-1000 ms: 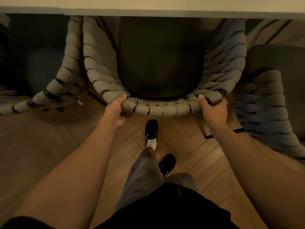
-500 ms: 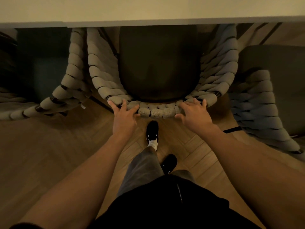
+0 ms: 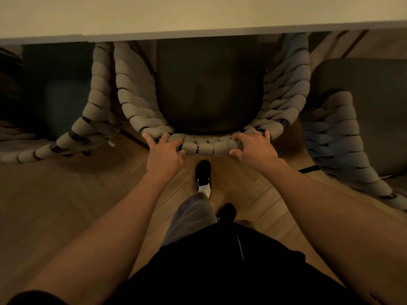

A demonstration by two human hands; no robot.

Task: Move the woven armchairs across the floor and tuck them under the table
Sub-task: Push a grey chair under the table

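Neighbouring armchairs [image 3: 88, 128] [image 3: 343, 137] flank the middle armchair [image 3: 207, 148] closely.

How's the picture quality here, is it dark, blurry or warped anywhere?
Head view: dim, warm yellowish light; the space under the table is deep shadow, so the middle armchair shows a nearly black seat. Wide-angle bending curves the table edge and stretches both forearms. The left hand and right hand are fairly sharp; the corners look soft.

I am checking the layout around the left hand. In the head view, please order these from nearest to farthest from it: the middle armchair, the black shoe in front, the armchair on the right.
1. Middle armchair: left hand touches its back rim.
2. Black shoe: on the floor, just right of the hand.
3. Right armchair: beyond the right hand.
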